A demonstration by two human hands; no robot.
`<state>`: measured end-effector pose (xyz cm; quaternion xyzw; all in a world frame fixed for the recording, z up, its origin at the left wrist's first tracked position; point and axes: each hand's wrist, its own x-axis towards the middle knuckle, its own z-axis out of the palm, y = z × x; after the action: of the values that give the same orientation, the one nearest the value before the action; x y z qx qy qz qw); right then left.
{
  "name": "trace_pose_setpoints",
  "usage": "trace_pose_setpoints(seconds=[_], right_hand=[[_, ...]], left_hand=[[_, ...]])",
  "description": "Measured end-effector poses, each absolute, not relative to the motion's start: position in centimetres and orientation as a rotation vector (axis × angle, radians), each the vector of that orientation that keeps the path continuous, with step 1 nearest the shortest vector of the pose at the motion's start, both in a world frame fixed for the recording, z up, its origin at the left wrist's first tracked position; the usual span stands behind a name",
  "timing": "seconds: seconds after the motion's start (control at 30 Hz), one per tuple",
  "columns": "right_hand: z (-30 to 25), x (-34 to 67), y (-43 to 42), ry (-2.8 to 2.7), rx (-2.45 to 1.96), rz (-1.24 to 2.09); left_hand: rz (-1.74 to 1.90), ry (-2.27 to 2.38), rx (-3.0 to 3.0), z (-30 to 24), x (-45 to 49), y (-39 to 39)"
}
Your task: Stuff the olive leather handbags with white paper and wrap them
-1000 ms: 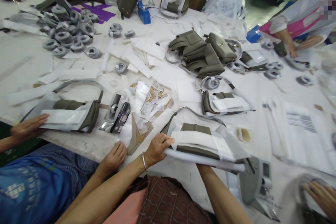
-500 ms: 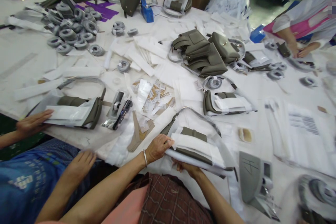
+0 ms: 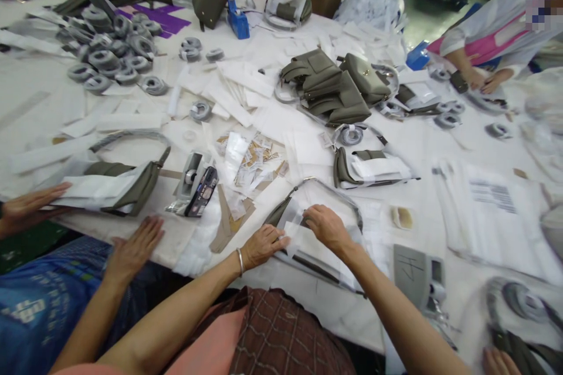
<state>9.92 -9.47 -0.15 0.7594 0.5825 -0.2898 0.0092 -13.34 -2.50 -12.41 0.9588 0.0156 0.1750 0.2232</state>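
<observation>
An olive handbag (image 3: 276, 211) lies on the table in front of me, its flap partly covered by a white wrapping sheet (image 3: 303, 239) and its strap (image 3: 338, 190) arched behind it. My left hand (image 3: 263, 245), with a bangle at the wrist, grips the sheet at the bag's left front corner. Over the bag's upper middle is my right hand (image 3: 328, 227), its fingers bent together at the wrapping. What sits between those fingertips is hidden.
Left of me, a co-worker's hands (image 3: 136, 246) are by another wrapped handbag (image 3: 147, 187). A tape dispenser (image 3: 191, 179) stands between us; a second dispenser (image 3: 416, 275) is at my right. Beyond lie loose tags (image 3: 259, 158), olive bags (image 3: 325, 85) and grey rolls (image 3: 103, 58).
My right hand has come from under the bag's front edge up onto its top. My left hand keeps its grip. The co-worker's near hand has flattened at the table edge.
</observation>
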Motion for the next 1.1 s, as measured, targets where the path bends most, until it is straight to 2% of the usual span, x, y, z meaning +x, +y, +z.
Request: trace_pose_setpoints(seconds=[0.1,0.33,0.73,0.97,1.1], right_hand=[[-1.7,10.5,-7.9,1.94,2.063,-0.839],[-2.7,11.3,-6.7,2.02,1.979,-0.865],[-5.4,10.6,-7.2,1.897,2.57,-0.618],[-5.8,9.9,-9.1,2.308,2.654,-0.444],[-5.5,8.9,-8.7,2.343,2.694,-0.414]], left_hand=[[0.517,0.033,2.638,-11.7,-13.1,-2.1],[0.498,0.01,2.639,-10.3,-12.8,-1.9],[0.387,-0.011,2.619,-10.4,-12.6,-1.1],[0.41,0.027,2.617,-10.9,-12.7,-1.5],[0.382,0.041,2.636,-11.2,-12.8,-1.7]])
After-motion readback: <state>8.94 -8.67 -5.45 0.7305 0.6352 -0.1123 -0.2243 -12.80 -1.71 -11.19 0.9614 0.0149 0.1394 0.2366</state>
